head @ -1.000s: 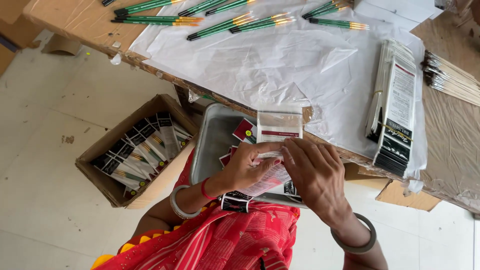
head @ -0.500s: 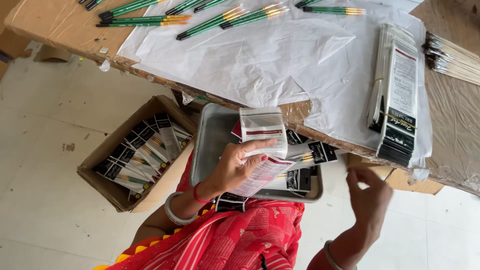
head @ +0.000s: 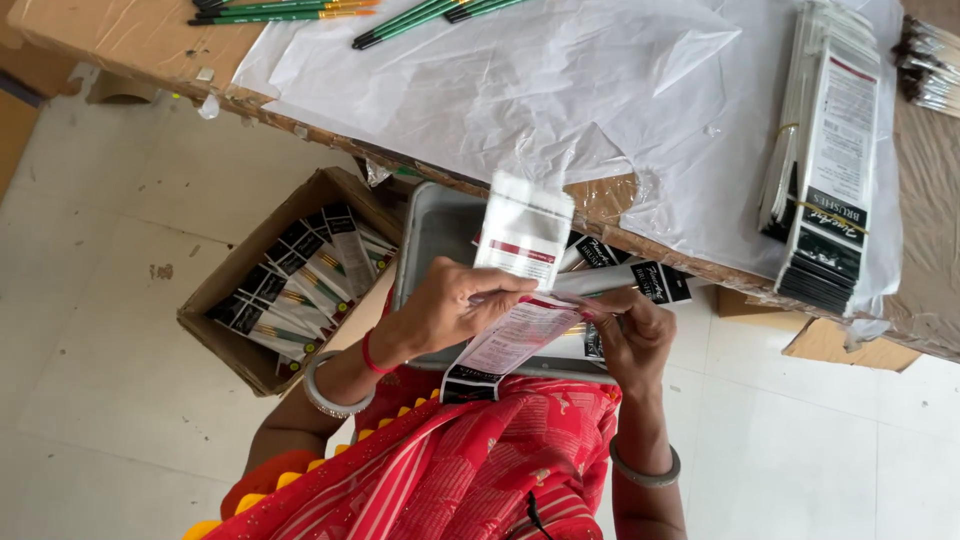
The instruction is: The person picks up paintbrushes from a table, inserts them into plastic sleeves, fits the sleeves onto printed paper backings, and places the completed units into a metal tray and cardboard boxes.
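Left hand point(head: 445, 310) pinches a sleeve stack point(head: 515, 290) while right hand point(head: 625, 335) grips one sleeve point(head: 600, 283); a loose pinch could spill them past the tray point(head: 430, 235).

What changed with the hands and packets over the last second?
The right hand, away at the side half a second ago, has returned to the packets that the left hand holds. The left hand kept its grip; the cardboard box and grey tray stayed put.
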